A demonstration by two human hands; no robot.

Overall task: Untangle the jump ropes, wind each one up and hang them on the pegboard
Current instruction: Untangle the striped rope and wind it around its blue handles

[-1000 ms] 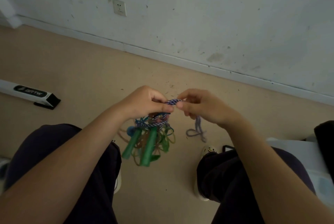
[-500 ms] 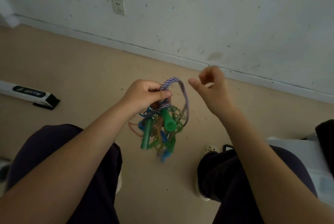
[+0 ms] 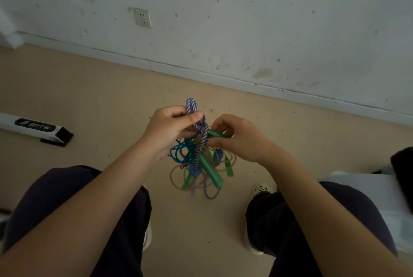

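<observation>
Purple-and-white braided cord [image 3: 191,105] loops above the left hand [image 3: 169,129], pinched; the right hand [image 3: 241,138] pinches a green handle [image 3: 218,134]. Centre frame, the limp, light tangle [image 3: 201,162] dangles; stiff handles look the surest hold

Braided rope [image 3: 191,106]: purple and white stripes. Thin cord [image 3: 178,152]: blue. Handles [image 3: 211,170]: solid green. Fine loops [image 3: 176,178]: orange-tan. Floor [image 3: 100,98]: beige. Wall [image 3: 245,19]: white, dark-speckled. Socket [image 3: 142,17]: white. Trousers [image 3: 67,198]: dark purple-black. Bar [image 3: 33,126]: white, black label.
</observation>
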